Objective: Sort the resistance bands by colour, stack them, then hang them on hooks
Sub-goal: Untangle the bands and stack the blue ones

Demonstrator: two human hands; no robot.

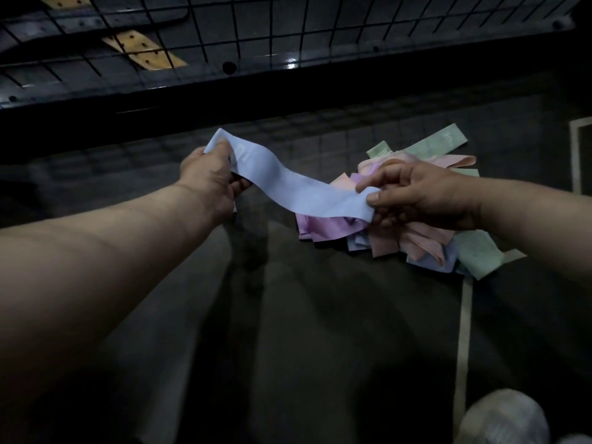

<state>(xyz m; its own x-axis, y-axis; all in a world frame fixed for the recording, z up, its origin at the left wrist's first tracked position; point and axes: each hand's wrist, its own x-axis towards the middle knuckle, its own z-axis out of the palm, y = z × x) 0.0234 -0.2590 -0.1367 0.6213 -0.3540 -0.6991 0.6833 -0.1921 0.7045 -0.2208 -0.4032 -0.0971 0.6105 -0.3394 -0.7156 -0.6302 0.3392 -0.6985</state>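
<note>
A pale blue band (298, 187) is pinched at its ends by the left hand (208, 181) and right hand (419, 197). In dim light, lilac could be mistaken for blue.

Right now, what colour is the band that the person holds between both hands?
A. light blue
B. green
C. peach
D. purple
A: the left hand and the right hand each grip one end of the light blue band, while green, peach and purple bands lie in the pile under the right hand.
</note>
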